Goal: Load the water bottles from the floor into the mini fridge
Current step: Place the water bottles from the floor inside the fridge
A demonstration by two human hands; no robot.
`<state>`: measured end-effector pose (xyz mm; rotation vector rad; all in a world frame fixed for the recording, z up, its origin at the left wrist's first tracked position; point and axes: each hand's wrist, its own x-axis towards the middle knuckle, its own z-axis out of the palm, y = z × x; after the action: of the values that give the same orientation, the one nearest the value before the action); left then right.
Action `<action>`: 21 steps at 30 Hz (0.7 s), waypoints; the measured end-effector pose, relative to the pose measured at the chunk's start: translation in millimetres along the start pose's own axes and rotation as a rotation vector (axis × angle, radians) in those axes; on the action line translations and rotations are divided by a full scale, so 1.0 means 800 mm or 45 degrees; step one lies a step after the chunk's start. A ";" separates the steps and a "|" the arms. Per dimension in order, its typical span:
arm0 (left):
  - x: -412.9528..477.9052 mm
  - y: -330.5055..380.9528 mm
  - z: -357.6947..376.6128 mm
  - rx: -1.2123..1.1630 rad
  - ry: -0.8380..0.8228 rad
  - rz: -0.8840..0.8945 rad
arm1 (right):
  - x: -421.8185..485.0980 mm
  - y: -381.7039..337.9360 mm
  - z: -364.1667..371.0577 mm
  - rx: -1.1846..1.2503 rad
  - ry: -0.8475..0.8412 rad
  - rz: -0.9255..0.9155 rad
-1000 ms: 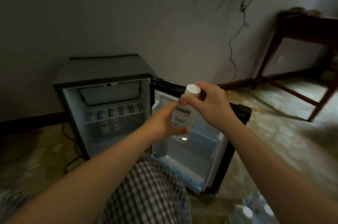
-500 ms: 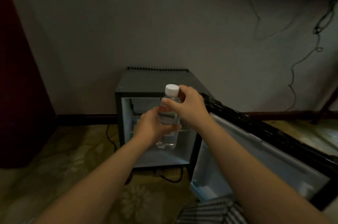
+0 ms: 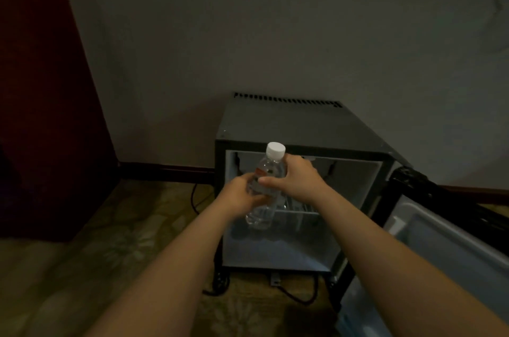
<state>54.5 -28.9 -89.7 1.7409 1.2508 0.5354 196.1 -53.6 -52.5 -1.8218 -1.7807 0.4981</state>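
Observation:
A clear water bottle with a white cap and a red-edged label is held upright in front of the open mini fridge. My left hand grips its middle from the left. My right hand grips it just below the neck from the right. The bottle sits level with the fridge's upper shelf, outside the opening. The fridge door is swung open to the right. The fridge's lower compartment looks dim, and what it holds is unclear.
A grey wall stands behind the fridge, with a dark baseboard along it. A dark red panel fills the left. Black cables trail on the patterned floor under the fridge.
The view has swung left and closer, so the fridge is now centred. Both hands kept hold of the bottle and carried it toward the fridge opening.

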 end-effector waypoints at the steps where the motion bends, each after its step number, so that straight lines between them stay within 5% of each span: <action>1: 0.008 -0.012 0.001 0.006 -0.007 -0.026 | 0.008 0.004 0.009 -0.016 -0.006 0.010; 11: 0.073 -0.082 0.011 -0.080 0.146 -0.153 | 0.078 0.028 0.078 -0.017 -0.152 0.091; 21: 0.130 -0.099 0.037 -0.130 0.069 -0.219 | 0.150 0.051 0.121 -0.097 -0.160 0.329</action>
<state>77.3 59.9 -188.0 1.5271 1.3727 0.5388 176.8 78.2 -140.6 -2.1307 -1.6717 0.6650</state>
